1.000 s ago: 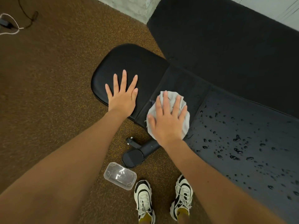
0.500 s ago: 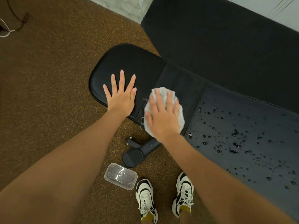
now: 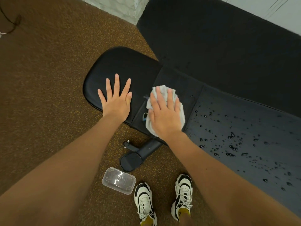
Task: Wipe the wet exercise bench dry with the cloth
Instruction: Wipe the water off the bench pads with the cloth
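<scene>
A black padded exercise bench (image 3: pixel 130 67) runs from centre left to the lower right. Its long pad at the right is dotted with water drops (image 3: pixel 231 144). The rounded seat pad at the left looks dry. My left hand (image 3: pixel 116 101) lies flat on that seat pad, fingers spread. My right hand (image 3: pixel 164 113) presses a light grey cloth (image 3: pixel 181 111) flat onto the bench at the joint between the two pads, fingers straight on top of it.
A black bench foot with a bolt (image 3: pixel 135 154) sticks out onto the brown speckled floor (image 3: pixel 48 95). A clear plastic box (image 3: pixel 118 180) lies beside my white and black shoes (image 3: pixel 145 203). A large black mat (image 3: pixel 219 46) lies behind the bench.
My right hand has slid the cloth to the left along the bench, toward my left hand. The left hand has stayed flat on the seat pad.
</scene>
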Available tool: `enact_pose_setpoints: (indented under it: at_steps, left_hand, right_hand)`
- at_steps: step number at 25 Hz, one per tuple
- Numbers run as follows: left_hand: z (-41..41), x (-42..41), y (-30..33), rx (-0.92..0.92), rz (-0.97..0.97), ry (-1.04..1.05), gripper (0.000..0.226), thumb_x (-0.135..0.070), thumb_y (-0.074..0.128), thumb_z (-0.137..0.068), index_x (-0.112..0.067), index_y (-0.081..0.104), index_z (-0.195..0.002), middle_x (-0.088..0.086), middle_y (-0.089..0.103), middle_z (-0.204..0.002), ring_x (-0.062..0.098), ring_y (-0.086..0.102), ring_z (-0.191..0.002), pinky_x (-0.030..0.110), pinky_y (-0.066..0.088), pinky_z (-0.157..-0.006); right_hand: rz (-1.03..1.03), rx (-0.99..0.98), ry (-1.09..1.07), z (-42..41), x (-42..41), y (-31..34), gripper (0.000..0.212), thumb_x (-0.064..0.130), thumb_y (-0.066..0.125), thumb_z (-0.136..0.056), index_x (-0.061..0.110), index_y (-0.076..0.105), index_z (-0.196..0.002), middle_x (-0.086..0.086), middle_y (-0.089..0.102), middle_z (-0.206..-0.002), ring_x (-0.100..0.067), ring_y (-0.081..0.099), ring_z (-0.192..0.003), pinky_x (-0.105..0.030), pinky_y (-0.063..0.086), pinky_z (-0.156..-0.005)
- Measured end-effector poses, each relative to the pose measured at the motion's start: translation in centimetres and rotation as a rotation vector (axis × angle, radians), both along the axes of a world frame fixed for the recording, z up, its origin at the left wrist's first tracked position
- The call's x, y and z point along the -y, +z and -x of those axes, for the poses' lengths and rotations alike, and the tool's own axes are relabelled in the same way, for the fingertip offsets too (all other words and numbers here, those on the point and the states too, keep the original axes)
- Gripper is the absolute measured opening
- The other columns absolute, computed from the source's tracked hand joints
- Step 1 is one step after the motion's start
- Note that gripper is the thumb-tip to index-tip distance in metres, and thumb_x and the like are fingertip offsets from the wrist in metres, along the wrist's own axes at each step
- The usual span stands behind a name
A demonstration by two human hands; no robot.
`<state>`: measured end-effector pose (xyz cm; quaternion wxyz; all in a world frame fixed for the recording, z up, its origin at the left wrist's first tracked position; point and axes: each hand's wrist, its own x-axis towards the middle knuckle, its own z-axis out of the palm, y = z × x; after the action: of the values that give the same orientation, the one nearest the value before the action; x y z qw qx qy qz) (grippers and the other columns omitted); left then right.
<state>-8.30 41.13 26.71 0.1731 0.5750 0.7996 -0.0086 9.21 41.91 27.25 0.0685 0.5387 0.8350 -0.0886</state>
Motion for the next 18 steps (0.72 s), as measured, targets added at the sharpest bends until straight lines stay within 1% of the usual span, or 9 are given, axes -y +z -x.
enact_pose_setpoints:
  at_steps: [1,3,5,8,10,12,15,17,18]
  left_hand:
    - [0.0,0.0,0.0,-0.002,0.005,0.003,0.049,-0.043,0.007,-0.101,-0.041,-0.01,-0.147,-0.002,-0.02,-0.157,0.028,-0.019,-0.144,0.055,-0.008,-0.113]
    - [0.0,0.1,0.0,-0.001,0.011,0.007,0.049,-0.043,0.006,-0.1,-0.041,-0.01,-0.147,-0.002,-0.02,-0.157,0.027,-0.019,-0.144,0.055,-0.008,-0.113]
    - [0.0,0.1,0.1,-0.014,-0.002,0.004,0.049,-0.043,0.007,-0.1,-0.04,-0.009,-0.147,-0.002,-0.018,-0.158,0.028,-0.018,-0.144,0.055,-0.007,-0.114]
    - [-0.2,0.2,0.1,-0.035,-0.02,-0.002,0.05,-0.042,0.008,-0.101,-0.039,-0.007,-0.148,0.0,-0.016,-0.158,0.028,-0.016,-0.144,0.056,-0.005,-0.114]
    - [-0.3,0.2,0.0,-0.053,-0.033,0.008,0.049,-0.042,0.008,-0.101,-0.038,-0.005,-0.148,0.0,-0.014,-0.159,0.028,-0.015,-0.145,0.056,-0.006,-0.113]
    - [-0.8,0.0,0.2,-0.068,-0.061,-0.004,0.049,-0.04,0.009,-0.101,-0.037,-0.002,-0.149,-0.001,-0.01,-0.159,0.026,-0.013,-0.145,0.055,-0.006,-0.113]
    - [-2.7,-1.6,0.6,0.0,-0.122,-0.068,0.049,-0.037,0.011,-0.102,-0.033,0.002,-0.15,-0.003,-0.005,-0.16,0.024,-0.01,-0.146,0.051,-0.004,-0.115]
    - [-3.7,-2.9,0.6,0.07,-0.132,-0.078,0.049,-0.034,0.012,-0.103,-0.031,0.004,-0.15,-0.003,-0.004,-0.16,0.023,-0.01,-0.146,0.049,-0.003,-0.116]
    - [-4.0,-3.3,0.5,0.082,-0.128,-0.071,0.048,-0.034,0.012,-0.103,-0.03,0.004,-0.15,-0.004,-0.004,-0.16,0.023,-0.011,-0.146,0.048,-0.003,-0.117]
  right_hand:
    - [-0.01,0.004,0.063,0.3,0.6,0.1,0.062,0.041,0.002,-0.094,0.02,0.006,-0.151,-0.002,0.001,-0.16,-0.036,-0.003,-0.146,-0.053,0.004,-0.117]
    - [-0.038,0.008,0.21,-1.4,2.2,0.1,0.058,0.04,0.013,-0.097,0.019,0.013,-0.151,-0.004,0.009,-0.16,-0.035,0.006,-0.146,-0.052,0.011,-0.117]
    - [-0.053,0.024,0.278,-4.1,2.1,0.4,0.057,0.039,0.02,-0.098,0.019,0.017,-0.151,-0.004,0.016,-0.159,-0.034,0.013,-0.145,-0.051,0.016,-0.116]
    - [-0.071,0.049,0.172,-5.6,-1.9,0.1,0.059,0.039,0.011,-0.096,0.018,0.017,-0.151,-0.005,0.017,-0.158,-0.036,0.013,-0.145,-0.053,0.018,-0.116]
    - [-0.049,0.023,0.04,-4.2,-4.0,-0.3,0.064,0.041,0.002,-0.092,0.019,0.011,-0.151,-0.002,0.009,-0.16,-0.035,0.005,-0.145,-0.053,0.011,-0.117]
    - [-0.063,0.007,0.023,-2.1,-3.5,-0.3,0.064,0.04,0.002,-0.091,0.02,0.01,-0.151,-0.001,0.006,-0.16,-0.036,0.004,-0.145,-0.054,0.008,-0.116]
    - [-0.081,-0.025,0.235,-2.2,-1.4,-0.3,0.057,0.038,0.015,-0.096,0.019,0.022,-0.149,-0.002,0.018,-0.158,-0.036,0.015,-0.144,-0.053,0.017,-0.115]
    - [-0.072,-0.02,0.339,-4.1,-2.3,-0.1,0.056,0.038,0.018,-0.097,0.019,0.021,-0.15,-0.002,0.019,-0.158,-0.034,0.016,-0.144,-0.051,0.018,-0.116]
    - [-0.086,-0.01,0.35,-4.9,-3.5,-0.1,0.056,0.038,0.016,-0.097,0.02,0.018,-0.15,-0.002,0.018,-0.158,-0.033,0.016,-0.144,-0.05,0.018,-0.116]
